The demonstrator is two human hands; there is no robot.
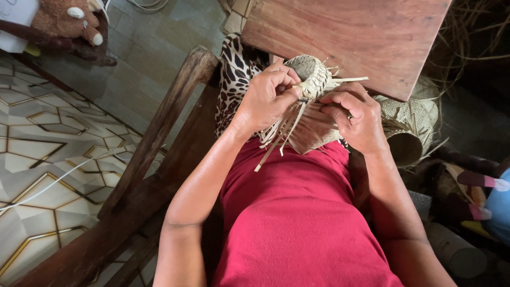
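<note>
At far left, a brown plush toy (69,18) is lying on a dark wooden seat at the top corner, above a patterned tile floor (48,143) with a white cable (58,180) running across it. A dark wooden chair armrest (164,122) is slanting down toward the lower left.

The person is wearing a red garment (297,212) over the lap. The left hand (268,98) is closing around the left side of a small woven palm-leaf basket (313,79), its fingers (287,77) curled tight on the weave and pinching loose pale strips (281,130) that are hanging down and fanning out below the hand. The basket is sitting between the 2 hands, held above the lap, in front of an animal-print cushion (234,79) and just below the near edge of a reddish-brown wooden table (361,37).

The right hand (358,117) is gripping the basket's right side, fingers (340,101) bent and pressing down on the strips; 1 strip is sticking out sideways above the knuckles.

Further right, 2 more woven palm-leaf pieces (411,125) are resting beside the table, 1 with its round opening facing the camera. Loose dried palm strands (473,48) are lying at the upper right. A colourful toy (489,196) is showing at the right edge.
</note>
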